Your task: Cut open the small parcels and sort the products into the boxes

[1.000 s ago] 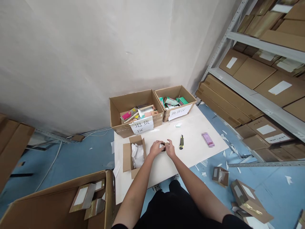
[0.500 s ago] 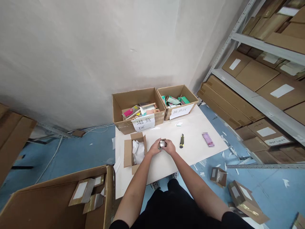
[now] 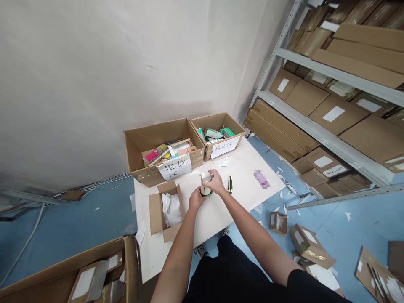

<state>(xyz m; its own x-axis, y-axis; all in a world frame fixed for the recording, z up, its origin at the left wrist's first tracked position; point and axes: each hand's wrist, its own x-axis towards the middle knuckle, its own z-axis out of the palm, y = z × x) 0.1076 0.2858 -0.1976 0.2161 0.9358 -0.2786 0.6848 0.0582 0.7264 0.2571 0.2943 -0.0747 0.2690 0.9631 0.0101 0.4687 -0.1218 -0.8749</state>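
Over the table, both my hands are on a small silver-topped container [image 3: 206, 177]. My right hand [image 3: 215, 182] is closed around its shiny upper part from the right. Lower down, my left hand [image 3: 196, 198] grips the darker base. Whether the top and base are separate pieces, I cannot tell. Left of my hands stands an open carton [image 3: 154, 210] holding a white plastic packing bag [image 3: 173, 209]. A black and yellow utility knife [image 3: 230, 184] lies to the right, beyond my right hand.
Two labelled cardboard boxes, a larger one [image 3: 139, 174] and a smaller one [image 3: 206, 151], hold goods on the table's [image 3: 221, 216] far side. A pixelated purple item [image 3: 261, 179] lies right. A large carton [image 3: 131, 261] stands lower left. Shelving [image 3: 315, 126] and floor cartons [image 3: 311, 244] are right.
My right hand has risen along the container, and my left hand has moved down to its base. More of the container's side shows. The view has swung right.
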